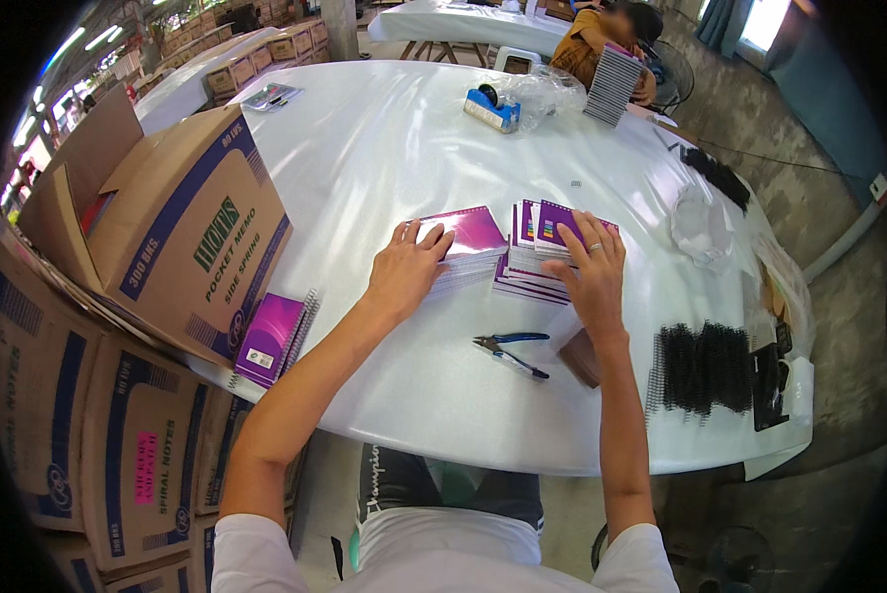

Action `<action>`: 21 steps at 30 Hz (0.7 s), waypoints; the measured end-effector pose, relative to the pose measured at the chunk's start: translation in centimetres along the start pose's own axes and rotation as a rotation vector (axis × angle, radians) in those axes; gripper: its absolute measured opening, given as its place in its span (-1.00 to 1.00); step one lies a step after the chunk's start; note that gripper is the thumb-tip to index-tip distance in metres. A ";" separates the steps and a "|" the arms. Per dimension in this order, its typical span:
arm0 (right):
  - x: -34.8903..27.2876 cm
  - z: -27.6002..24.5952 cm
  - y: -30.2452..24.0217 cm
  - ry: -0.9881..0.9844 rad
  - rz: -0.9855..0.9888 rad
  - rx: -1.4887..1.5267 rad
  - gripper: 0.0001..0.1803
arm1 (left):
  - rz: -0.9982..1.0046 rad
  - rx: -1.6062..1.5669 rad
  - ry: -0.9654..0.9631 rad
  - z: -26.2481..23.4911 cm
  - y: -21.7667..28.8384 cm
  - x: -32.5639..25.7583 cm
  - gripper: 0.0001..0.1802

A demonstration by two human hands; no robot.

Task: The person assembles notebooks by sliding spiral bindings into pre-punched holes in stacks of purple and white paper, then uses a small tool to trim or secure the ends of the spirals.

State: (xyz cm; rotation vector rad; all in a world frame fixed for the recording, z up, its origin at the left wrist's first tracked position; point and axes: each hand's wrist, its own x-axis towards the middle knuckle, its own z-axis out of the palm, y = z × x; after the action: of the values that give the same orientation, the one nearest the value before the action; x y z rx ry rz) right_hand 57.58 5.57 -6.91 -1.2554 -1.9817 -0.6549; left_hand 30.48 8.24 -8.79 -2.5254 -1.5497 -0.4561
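Head view: left hand [409,269] and right hand [596,277], fingers loosely spread (whether gripping, I can't tell), touch two purple notebook stacks [473,229] on a white table [335,128], apparently squaring edges, needing even pressure next.

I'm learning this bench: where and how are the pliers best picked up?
Probably by both handles of the pliers, from the right: they spread open toward that side, while the nose points left. The pliers lie flat, so reach down from above.
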 end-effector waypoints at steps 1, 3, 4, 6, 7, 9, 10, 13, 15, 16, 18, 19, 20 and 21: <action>0.0 -0.1 -0.6 0.036 0.019 0.013 -0.55 | 0.000 -0.026 -0.035 -0.2 0.0 0.3 -0.41; 0.7 0.4 -2.9 0.026 -0.075 0.167 -0.57 | 0.037 -0.027 -0.082 -0.7 -1.0 0.5 -0.41; 1.0 0.7 -4.0 0.020 -0.121 0.238 -0.58 | 0.090 -0.013 -0.089 -0.9 -1.9 0.9 -0.42; 1.6 1.5 -6.0 0.086 -0.015 0.378 -0.69 | 0.106 -0.082 -0.125 -1.7 -2.6 1.7 -0.43; 1.8 1.8 -6.5 0.119 0.038 0.445 -0.74 | 0.072 -0.167 -0.151 -2.8 -2.6 2.2 -0.45; 1.8 1.8 -7.3 0.025 0.385 0.593 -0.83 | 0.011 -0.371 -0.157 -4.3 -3.0 2.8 -0.51; 1.7 1.8 -7.5 -0.026 0.557 0.664 -0.86 | -0.015 -0.418 -0.191 -4.3 -3.3 3.0 -0.52; 0.9 3.1 -7.0 -0.089 0.571 0.758 -0.86 | -0.038 -0.498 -0.251 -4.1 -4.2 3.1 -0.55; 0.9 2.5 -7.2 -0.124 0.520 0.698 -0.85 | 0.018 -0.466 -0.234 -3.5 -4.7 3.1 -0.56; 0.9 2.0 -7.4 -0.139 0.497 0.667 -0.84 | 0.045 -0.456 -0.216 -3.3 -4.6 3.0 -0.56; 0.3 2.4 -7.4 -0.108 0.314 0.665 -0.88 | 0.098 -0.434 -0.179 -3.1 -4.7 2.9 -0.57; 0.3 2.3 -7.5 -0.089 0.227 0.663 -0.89 | 0.061 -0.452 -0.201 -3.4 -4.5 3.0 -0.57; 0.6 2.5 -7.8 -0.039 0.098 0.592 -0.89 | 0.024 -0.469 -0.224 -3.8 -4.4 3.1 -0.57; 1.0 3.0 -8.4 0.009 -0.029 0.520 -0.86 | -0.013 -0.486 -0.247 -4.1 -4.3 3.2 -0.57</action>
State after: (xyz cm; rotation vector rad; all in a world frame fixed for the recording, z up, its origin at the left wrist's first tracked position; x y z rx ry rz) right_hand 48.77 4.90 -8.46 -0.9023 -1.9906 -0.1354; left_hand 27.28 11.73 -3.98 -3.0363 -1.7099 -0.6064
